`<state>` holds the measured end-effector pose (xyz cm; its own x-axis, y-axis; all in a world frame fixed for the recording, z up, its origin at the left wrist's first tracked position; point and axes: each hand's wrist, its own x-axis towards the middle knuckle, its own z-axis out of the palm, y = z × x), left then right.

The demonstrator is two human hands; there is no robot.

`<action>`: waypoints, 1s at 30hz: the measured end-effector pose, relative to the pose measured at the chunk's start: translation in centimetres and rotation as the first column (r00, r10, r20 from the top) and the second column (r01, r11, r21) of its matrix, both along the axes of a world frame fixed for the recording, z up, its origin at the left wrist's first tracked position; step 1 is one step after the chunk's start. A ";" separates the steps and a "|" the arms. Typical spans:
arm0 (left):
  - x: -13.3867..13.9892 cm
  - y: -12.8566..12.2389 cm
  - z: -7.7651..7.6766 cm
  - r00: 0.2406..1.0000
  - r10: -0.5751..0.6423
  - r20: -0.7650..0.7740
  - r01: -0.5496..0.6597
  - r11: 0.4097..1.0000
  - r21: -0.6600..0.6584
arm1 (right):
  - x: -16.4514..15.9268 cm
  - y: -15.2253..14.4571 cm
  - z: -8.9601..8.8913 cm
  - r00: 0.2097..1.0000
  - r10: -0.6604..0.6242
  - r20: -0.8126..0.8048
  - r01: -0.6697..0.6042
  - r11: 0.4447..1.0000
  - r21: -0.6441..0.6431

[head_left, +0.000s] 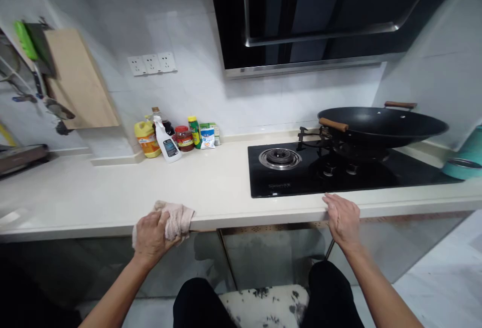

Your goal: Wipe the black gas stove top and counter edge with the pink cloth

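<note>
My left hand (149,235) is closed around a crumpled pale pink cloth (176,220) at the front edge of the counter. Part of the cloth lies on the countertop and part is draped over the edge. My right hand (343,220) rests on the counter's front edge, just in front of the gas stove (263,182); no object shows in it and its fingers lie along the edge. The white countertop (211,182) runs between the two hands.
A large wok (380,124) sits on the stove's right burner, under a black range hood (320,16). By the wall stand a white spray bottle (167,142), a yellow jug (146,139) and a red-lidded jar (184,138). A cutting board (81,82) hangs left. Cabinet doors (274,255) are below.
</note>
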<state>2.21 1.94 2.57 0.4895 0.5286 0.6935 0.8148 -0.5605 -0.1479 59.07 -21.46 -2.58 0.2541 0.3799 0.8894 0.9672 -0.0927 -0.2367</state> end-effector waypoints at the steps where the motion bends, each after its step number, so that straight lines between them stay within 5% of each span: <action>1: 0.6 -0.2 0.2 0.999 0.020 -0.027 -0.021 1.000 -0.014 | -0.1 0.0 0.1 1.000 -0.003 -0.013 0.003 1.000 0.003; 6: 6.1 -2.2 0.6 0.991 -0.026 -0.133 0.014 0.996 -0.094 | -0.5 0.1 0.4 0.998 -0.010 -0.061 0.011 1.000 0.017; 14: 22.1 -8.8 -0.3 0.951 -0.234 -0.201 0.222 0.972 -0.081 | -0.3 -0.1 0.5 0.995 0.017 -0.095 -0.020 1.000 -0.025; 18: 30.3 -11.9 -0.6 0.930 -0.334 -0.152 0.333 0.942 -0.029 | -0.7 -1.4 1.7 0.975 0.128 -0.184 -0.137 0.990 -0.040; 23: 39.0 -15.1 -0.5 0.900 -0.416 -0.127 0.416 0.909 -0.026 | -4.2 -4.5 3.9 0.881 0.320 -0.347 -0.290 0.947 0.138; 27: 42.8 -16.2 -0.5 0.877 -0.468 -0.109 0.465 0.884 -0.053 | -6.7 -4.8 3.9 0.889 0.392 -0.237 -0.405 0.914 -0.010; 30: 42.2 -16.0 -0.2 0.858 -0.499 -0.120 0.495 0.867 -0.065 | -6.7 -3.6 3.0 0.926 0.357 -0.118 -0.371 0.921 -0.122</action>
<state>44.43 -14.05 2.37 0.7763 0.2115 0.5939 0.4018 -0.8919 -0.2076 52.35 -25.03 0.40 0.1522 0.5804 0.8000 0.9151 0.2231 -0.3360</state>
